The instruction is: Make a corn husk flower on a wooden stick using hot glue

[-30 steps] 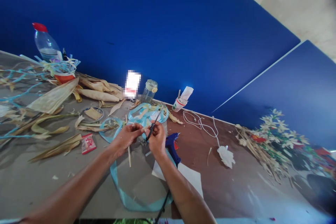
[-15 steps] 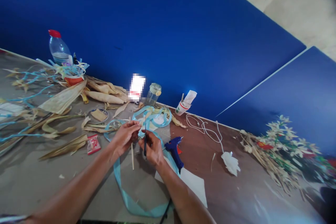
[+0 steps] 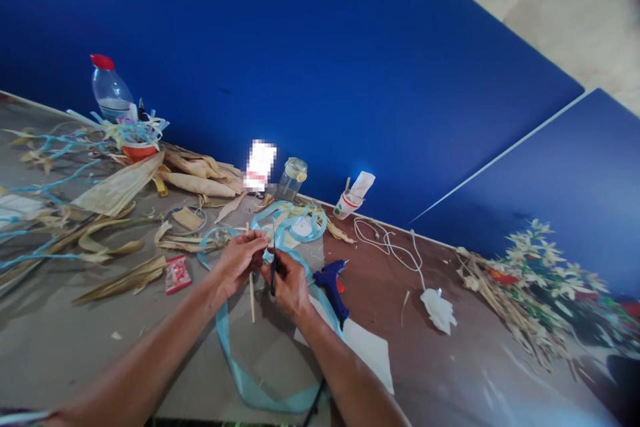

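Above the middle of the table my left hand (image 3: pixel 244 257) is closed in a pinch, with a small pale piece at its fingertips that I cannot make out well. Dark-handled scissors (image 3: pixel 273 270) are held in my right hand (image 3: pixel 291 283), blades pointing up and away, close beside the left fingertips. Light blue ribbon (image 3: pixel 250 390) loops across the table under both hands and bunches up behind them. A thin pale stick (image 3: pixel 253 307) shows below my left hand. To the right of my right hand lies a blue glue gun (image 3: pixel 333 287).
Dried corn husks (image 3: pixel 200 180), a red packet (image 3: pixel 177 274) and a red-capped bottle (image 3: pixel 111 90) are at left. A glass jar (image 3: pixel 291 180), a paper cup (image 3: pixel 347 204) and a white cable (image 3: pixel 390 240) line the blue partition (image 3: pixel 310 67). White flowers (image 3: pixel 545 253) lie right.
My right hand has shifted slightly left with the scissors, closer to the left fingertips. My left hand stays nearly in place.
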Demonstrator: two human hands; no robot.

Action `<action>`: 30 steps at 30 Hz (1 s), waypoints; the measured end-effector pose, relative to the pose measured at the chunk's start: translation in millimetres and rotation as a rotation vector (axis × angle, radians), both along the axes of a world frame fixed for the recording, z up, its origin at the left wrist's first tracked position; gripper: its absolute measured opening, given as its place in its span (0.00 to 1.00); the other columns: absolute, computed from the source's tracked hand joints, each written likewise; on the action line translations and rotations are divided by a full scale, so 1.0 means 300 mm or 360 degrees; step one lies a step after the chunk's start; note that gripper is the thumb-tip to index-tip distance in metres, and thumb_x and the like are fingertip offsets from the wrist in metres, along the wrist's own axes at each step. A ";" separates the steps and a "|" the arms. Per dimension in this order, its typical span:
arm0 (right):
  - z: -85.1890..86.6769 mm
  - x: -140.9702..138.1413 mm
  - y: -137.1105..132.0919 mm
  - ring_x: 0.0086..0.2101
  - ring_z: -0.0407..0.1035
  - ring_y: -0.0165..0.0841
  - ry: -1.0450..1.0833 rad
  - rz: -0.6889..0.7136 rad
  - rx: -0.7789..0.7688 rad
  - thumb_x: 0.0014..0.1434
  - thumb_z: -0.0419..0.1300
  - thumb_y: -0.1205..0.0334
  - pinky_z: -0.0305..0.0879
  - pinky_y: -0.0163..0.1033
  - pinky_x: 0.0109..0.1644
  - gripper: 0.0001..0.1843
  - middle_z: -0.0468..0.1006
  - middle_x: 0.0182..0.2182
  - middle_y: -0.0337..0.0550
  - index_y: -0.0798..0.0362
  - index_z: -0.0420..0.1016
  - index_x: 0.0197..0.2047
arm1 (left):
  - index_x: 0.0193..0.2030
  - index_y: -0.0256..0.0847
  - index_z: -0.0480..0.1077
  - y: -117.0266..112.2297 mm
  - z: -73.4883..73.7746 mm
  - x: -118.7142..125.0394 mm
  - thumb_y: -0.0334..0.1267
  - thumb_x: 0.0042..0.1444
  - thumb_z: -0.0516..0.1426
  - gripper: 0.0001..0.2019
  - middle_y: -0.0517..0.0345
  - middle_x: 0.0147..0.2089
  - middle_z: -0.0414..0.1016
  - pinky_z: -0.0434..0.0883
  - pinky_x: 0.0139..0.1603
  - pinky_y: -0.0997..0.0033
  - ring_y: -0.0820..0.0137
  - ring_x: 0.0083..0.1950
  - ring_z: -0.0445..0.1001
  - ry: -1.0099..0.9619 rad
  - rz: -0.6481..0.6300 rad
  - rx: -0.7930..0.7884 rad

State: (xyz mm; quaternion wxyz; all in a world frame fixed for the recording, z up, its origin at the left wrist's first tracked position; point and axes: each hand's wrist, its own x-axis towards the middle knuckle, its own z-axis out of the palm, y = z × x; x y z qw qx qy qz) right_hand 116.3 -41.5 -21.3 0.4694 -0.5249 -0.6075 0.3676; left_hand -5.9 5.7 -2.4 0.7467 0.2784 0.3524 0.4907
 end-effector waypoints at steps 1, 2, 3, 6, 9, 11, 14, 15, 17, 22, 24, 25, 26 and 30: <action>0.000 -0.001 0.001 0.27 0.63 0.30 0.0002 -0.0003 0.0006 0.51 0.59 0.58 0.63 0.33 0.33 0.16 0.73 0.28 0.38 0.53 0.74 0.43 | 0.25 0.36 0.67 0.000 0.000 0.000 0.34 0.38 0.65 0.10 0.68 0.17 0.63 0.51 0.18 0.79 0.82 0.16 0.58 0.0002 -0.0002 0.0000; -0.001 -0.001 0.001 0.27 0.63 0.30 0.0001 -0.0006 0.0009 0.51 0.58 0.58 0.63 0.33 0.34 0.16 0.72 0.28 0.38 0.53 0.74 0.43 | 0.26 0.36 0.67 0.000 -0.001 0.000 0.34 0.37 0.65 0.10 0.68 0.18 0.63 0.51 0.18 0.79 0.82 0.17 0.58 0.0007 -0.0005 0.0001; -0.001 -0.002 0.002 0.27 0.63 0.30 -0.0003 -0.0009 0.0007 0.51 0.58 0.58 0.63 0.33 0.33 0.16 0.72 0.28 0.38 0.53 0.74 0.43 | 0.26 0.36 0.67 0.000 -0.002 0.000 0.34 0.38 0.65 0.10 0.68 0.18 0.64 0.52 0.18 0.79 0.81 0.17 0.59 0.0012 -0.0004 0.0005; -0.004 -0.005 0.004 0.27 0.62 0.30 -0.0025 -0.0009 -0.0001 0.51 0.58 0.58 0.63 0.33 0.33 0.16 0.71 0.27 0.38 0.54 0.74 0.44 | 0.26 0.36 0.67 0.001 -0.004 0.000 0.34 0.38 0.65 0.10 0.67 0.19 0.65 0.53 0.18 0.79 0.81 0.18 0.61 0.0026 -0.0001 0.0014; -0.008 -0.007 0.006 0.26 0.62 0.29 -0.0033 -0.0005 0.0001 0.51 0.58 0.58 0.63 0.33 0.33 0.17 0.71 0.27 0.38 0.55 0.74 0.44 | 0.25 0.36 0.67 0.001 -0.001 0.000 0.34 0.37 0.64 0.10 0.67 0.19 0.65 0.54 0.19 0.79 0.80 0.18 0.62 0.0030 -0.0001 0.0011; -0.010 -0.008 0.007 0.26 0.62 0.29 -0.0034 -0.0011 -0.0003 0.51 0.58 0.58 0.63 0.33 0.32 0.17 0.71 0.27 0.38 0.55 0.74 0.43 | 0.25 0.36 0.67 0.001 0.000 0.000 0.34 0.37 0.64 0.10 0.67 0.19 0.65 0.55 0.19 0.79 0.80 0.18 0.62 0.0037 0.0004 0.0019; -0.016 -0.008 0.008 0.26 0.62 0.28 -0.0037 -0.0026 0.0007 0.51 0.58 0.59 0.63 0.32 0.32 0.16 0.71 0.26 0.38 0.55 0.74 0.43 | 0.25 0.36 0.67 0.001 -0.002 -0.002 0.35 0.37 0.64 0.10 0.67 0.18 0.64 0.55 0.19 0.79 0.79 0.18 0.63 0.0063 0.0005 0.0039; -0.018 -0.007 0.009 0.25 0.62 0.28 -0.0039 -0.0033 0.0015 0.51 0.59 0.59 0.63 0.32 0.32 0.16 0.71 0.26 0.38 0.55 0.74 0.43 | 0.25 0.37 0.67 0.001 -0.003 -0.003 0.36 0.37 0.64 0.10 0.67 0.17 0.64 0.54 0.19 0.78 0.79 0.18 0.63 0.0072 0.0005 0.0043; -0.023 -0.007 0.009 0.25 0.61 0.28 -0.0046 -0.0049 0.0027 0.50 0.59 0.59 0.62 0.32 0.31 0.16 0.71 0.26 0.38 0.55 0.74 0.43 | 0.25 0.37 0.67 0.001 -0.005 -0.004 0.36 0.37 0.64 0.11 0.68 0.16 0.62 0.53 0.18 0.78 0.79 0.17 0.61 0.0081 0.0000 0.0046; -0.027 -0.008 0.011 0.24 0.61 0.28 -0.0023 -0.0063 0.0014 0.50 0.60 0.58 0.62 0.32 0.30 0.15 0.71 0.25 0.37 0.54 0.74 0.42 | 0.24 0.37 0.65 -0.002 0.007 -0.002 0.37 0.38 0.64 0.12 0.71 0.15 0.56 0.48 0.17 0.79 0.83 0.15 0.52 0.0087 -0.0019 0.0029; -0.025 -0.008 0.012 0.24 0.61 0.28 -0.0028 -0.0067 0.0006 0.51 0.60 0.58 0.61 0.32 0.30 0.15 0.70 0.25 0.36 0.54 0.74 0.42 | 0.25 0.37 0.65 -0.006 0.016 0.000 0.37 0.37 0.65 0.12 0.72 0.14 0.55 0.48 0.17 0.79 0.83 0.15 0.50 0.0095 -0.0011 0.0006; -0.024 -0.008 0.012 0.24 0.61 0.28 -0.0038 -0.0070 0.0010 0.51 0.60 0.57 0.61 0.32 0.30 0.15 0.70 0.24 0.36 0.54 0.74 0.42 | 0.25 0.37 0.65 -0.007 0.020 0.000 0.37 0.37 0.65 0.13 0.72 0.14 0.54 0.48 0.17 0.80 0.83 0.15 0.50 0.0100 -0.0007 -0.0006; -0.024 -0.008 0.012 0.24 0.61 0.28 -0.0048 -0.0071 0.0014 0.51 0.60 0.57 0.62 0.32 0.31 0.15 0.70 0.25 0.37 0.54 0.74 0.41 | 0.25 0.37 0.65 -0.009 0.023 0.000 0.37 0.37 0.65 0.13 0.73 0.14 0.53 0.47 0.17 0.80 0.84 0.15 0.49 0.0103 -0.0006 -0.0012; -0.024 -0.005 0.010 0.25 0.63 0.29 0.0000 -0.0085 -0.0003 0.50 0.60 0.56 0.63 0.34 0.32 0.15 0.72 0.26 0.38 0.54 0.74 0.41 | 0.25 0.37 0.65 -0.011 0.027 -0.003 0.37 0.37 0.65 0.13 0.74 0.13 0.51 0.47 0.17 0.80 0.84 0.15 0.48 0.0073 -0.0010 -0.0003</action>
